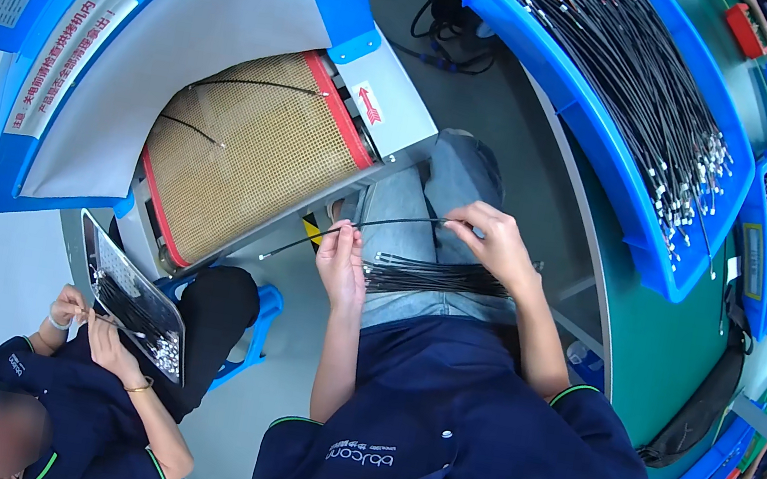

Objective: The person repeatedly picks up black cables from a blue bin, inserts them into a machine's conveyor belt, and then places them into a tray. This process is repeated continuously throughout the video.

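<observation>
A thin black cable (402,222) is stretched between my two hands, above my lap. My left hand (342,258) pinches it near its middle, and one end with a small tip sticks out to the lower left. At the right end, the fingers of my right hand (492,243) are closed on the same cable. Across my thighs lies a bundle of black cables (438,279), partly hidden by my right forearm and wrist.
Ahead to the left, a blue-and-white machine has a tan mesh belt (253,167) carrying two cables. A blue bin (609,166) full of black cables stands on the green table (628,352) at right. At lower left, a seated co-worker handles cables over a tray (104,244).
</observation>
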Tool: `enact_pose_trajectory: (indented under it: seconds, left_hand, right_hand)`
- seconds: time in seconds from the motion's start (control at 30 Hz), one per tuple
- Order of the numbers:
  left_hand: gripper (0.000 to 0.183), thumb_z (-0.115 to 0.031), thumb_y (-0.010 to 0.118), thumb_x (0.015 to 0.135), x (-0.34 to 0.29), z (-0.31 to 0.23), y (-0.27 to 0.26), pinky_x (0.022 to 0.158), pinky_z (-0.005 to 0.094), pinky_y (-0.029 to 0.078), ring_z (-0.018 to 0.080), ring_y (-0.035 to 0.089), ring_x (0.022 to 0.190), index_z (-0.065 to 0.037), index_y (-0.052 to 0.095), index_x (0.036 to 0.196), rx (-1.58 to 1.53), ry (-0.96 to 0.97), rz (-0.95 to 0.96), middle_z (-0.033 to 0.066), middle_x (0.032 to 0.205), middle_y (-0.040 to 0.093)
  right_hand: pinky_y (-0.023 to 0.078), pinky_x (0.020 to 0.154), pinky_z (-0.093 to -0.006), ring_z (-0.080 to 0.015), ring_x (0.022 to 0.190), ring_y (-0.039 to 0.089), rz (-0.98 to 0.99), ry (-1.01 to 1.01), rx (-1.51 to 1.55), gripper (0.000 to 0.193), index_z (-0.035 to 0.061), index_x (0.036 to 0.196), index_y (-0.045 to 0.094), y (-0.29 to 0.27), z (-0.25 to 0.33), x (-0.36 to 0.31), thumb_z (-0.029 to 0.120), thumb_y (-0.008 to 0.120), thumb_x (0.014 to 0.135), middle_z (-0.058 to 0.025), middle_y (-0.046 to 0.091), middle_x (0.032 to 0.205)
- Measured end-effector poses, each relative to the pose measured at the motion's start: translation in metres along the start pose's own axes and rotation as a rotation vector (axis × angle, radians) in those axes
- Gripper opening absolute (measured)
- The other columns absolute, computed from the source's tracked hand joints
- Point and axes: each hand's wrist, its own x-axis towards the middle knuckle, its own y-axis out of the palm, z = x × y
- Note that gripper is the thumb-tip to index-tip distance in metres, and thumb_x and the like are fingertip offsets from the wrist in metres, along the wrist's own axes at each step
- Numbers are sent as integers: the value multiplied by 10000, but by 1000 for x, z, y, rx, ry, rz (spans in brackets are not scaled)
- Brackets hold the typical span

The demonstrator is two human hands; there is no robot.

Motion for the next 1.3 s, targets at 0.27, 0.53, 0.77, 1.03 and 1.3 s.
enact_pose_trajectory:
  seconds: [0.27,0.53,0.77,1.03,1.3]
  left_hand:
    - [147,-96,588,925,-2,-6,3,728,202,512,94,598,804,-4,604,1039,22,19,-5,54,893,621]
    - [148,-84,590,922,-3,-7,4,725,201,509,94,592,803,0,606,1043,60,29,25,55,894,621]
    - [138,-71,589,920,-4,-3,2,725,201,507,93,591,796,-5,611,1039,63,19,43,50,900,621]
    - [121,-69,592,917,-2,1,3,707,196,511,89,593,777,-5,610,1018,54,5,50,47,901,620]
    - [133,-66,606,906,16,-10,9,741,216,525,112,623,808,-9,625,1026,42,19,103,49,933,641]
  right_hand:
    - [495,597,-323,-237,654,613,-19,-125,-27,125,24,883,656,1,-9,-3,115,691,803,-91,627,767]
    - [493,597,-323,-233,649,608,-36,-165,-57,98,18,840,668,-1,-5,-6,100,693,792,-86,622,746]
    - [479,581,-331,-233,631,592,-28,-148,-52,99,20,841,669,-2,-10,-9,101,694,790,-87,606,725]
    - [478,591,-337,-238,649,599,-36,-133,-45,110,33,847,676,-1,-18,-13,119,705,784,-88,612,733]
    - [489,603,-325,-229,674,620,-28,19,-29,275,34,937,670,-10,-18,-15,229,734,754,-99,641,803]
